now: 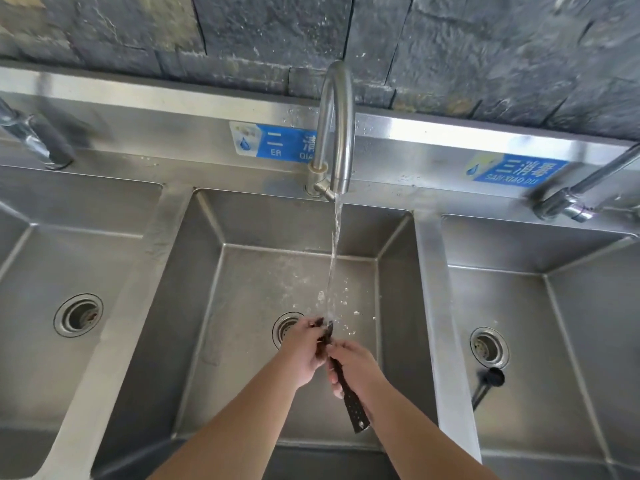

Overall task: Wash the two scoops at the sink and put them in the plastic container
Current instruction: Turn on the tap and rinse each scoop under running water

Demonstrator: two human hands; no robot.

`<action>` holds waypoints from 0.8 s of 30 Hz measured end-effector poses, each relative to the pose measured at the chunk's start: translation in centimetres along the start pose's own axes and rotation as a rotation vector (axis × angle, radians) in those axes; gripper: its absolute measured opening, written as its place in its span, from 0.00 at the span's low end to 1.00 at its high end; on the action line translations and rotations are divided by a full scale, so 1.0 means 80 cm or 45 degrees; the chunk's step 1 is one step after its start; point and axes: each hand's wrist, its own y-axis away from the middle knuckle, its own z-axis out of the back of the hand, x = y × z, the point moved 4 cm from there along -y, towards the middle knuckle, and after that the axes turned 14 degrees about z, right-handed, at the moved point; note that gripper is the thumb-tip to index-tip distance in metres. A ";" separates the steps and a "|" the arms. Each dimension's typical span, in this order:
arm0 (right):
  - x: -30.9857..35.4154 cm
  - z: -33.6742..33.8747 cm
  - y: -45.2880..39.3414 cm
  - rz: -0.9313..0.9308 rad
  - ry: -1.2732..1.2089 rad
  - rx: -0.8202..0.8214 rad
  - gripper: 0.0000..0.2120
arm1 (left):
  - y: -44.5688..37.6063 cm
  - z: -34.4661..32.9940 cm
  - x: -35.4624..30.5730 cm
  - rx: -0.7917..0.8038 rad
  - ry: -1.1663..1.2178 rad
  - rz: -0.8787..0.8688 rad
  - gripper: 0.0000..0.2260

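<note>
A dark scoop (350,398) with a long perforated handle is held over the middle sink basin (242,271), its head under the stream from the steel faucet (334,133). My right hand (356,367) grips the handle. My left hand (303,349) wraps the scoop's head, which is mostly hidden by my fingers. Water splashes around the hands. A second dark scoop (488,384) lies on the floor of the right basin, next to its drain. No plastic container is in view.
Three steel basins stand side by side, each with a round drain (78,315). Other taps sit at the far left (34,140) and far right (571,199). Blue labels are stuck on the backsplash; a dark stone wall rises behind.
</note>
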 end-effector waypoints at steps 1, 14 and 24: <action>0.000 0.000 -0.001 -0.010 0.006 -0.002 0.07 | -0.002 -0.003 -0.002 -0.019 -0.017 0.000 0.09; 0.017 0.005 -0.010 0.238 0.413 -0.019 0.08 | 0.001 -0.018 -0.022 0.113 0.123 -0.099 0.14; 0.030 -0.008 -0.002 0.310 0.250 -0.084 0.11 | 0.021 -0.021 -0.018 0.060 -0.141 -0.014 0.13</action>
